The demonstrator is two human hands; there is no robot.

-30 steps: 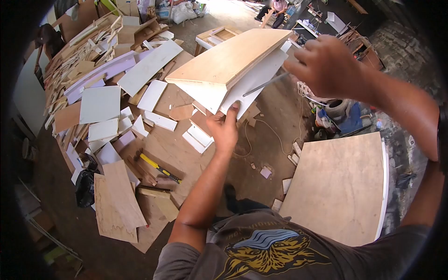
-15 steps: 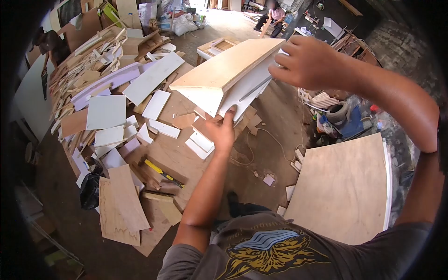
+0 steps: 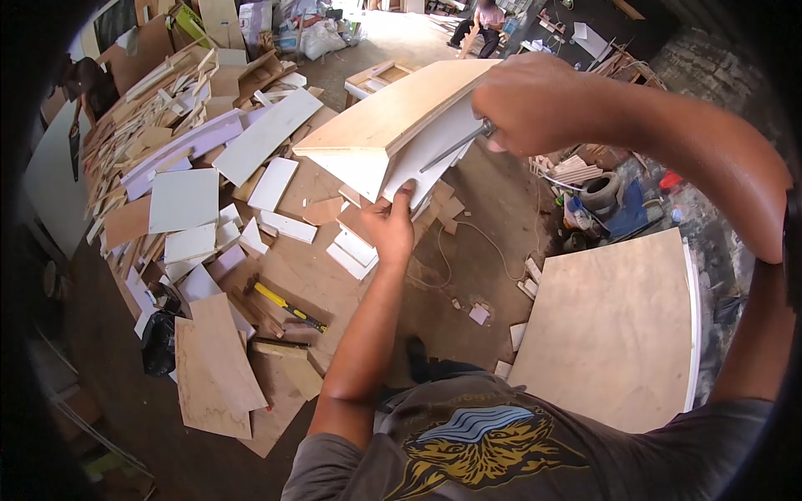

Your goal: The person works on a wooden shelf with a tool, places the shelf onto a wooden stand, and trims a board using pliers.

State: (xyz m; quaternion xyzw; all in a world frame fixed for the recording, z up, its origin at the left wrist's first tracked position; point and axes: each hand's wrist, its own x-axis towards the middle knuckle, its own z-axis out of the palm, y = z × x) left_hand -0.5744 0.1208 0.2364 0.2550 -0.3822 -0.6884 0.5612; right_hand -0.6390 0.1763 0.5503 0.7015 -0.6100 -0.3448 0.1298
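Observation:
A wooden box-like piece point(image 3: 397, 104), pale wood on top and white on its sides, is tilted in front of me. My left hand point(image 3: 393, 225) grips its lower edge, with the thumb on the white inner face. My right hand point(image 3: 522, 104) is closed round the handle end of a thin metal screwdriver point(image 3: 455, 148). The shaft slants down to the left, and its tip is at the white face above my left thumb. Whether a screw is under the tip is too small to tell.
Wood offcuts point(image 3: 184, 200) and a yellow-black hammer point(image 3: 288, 306) lie on the left. A large plywood panel point(image 3: 606, 334) stands at the lower right. A small wooden frame point(image 3: 384, 77) is behind the piece. One person point(image 3: 480, 25) sits at the back; another point(image 3: 90, 83) is at far left.
My right hand has moved left and closer to the piece, and more of the screwdriver's handle end shows. The piece has shifted slightly left in view, still held by my left hand.

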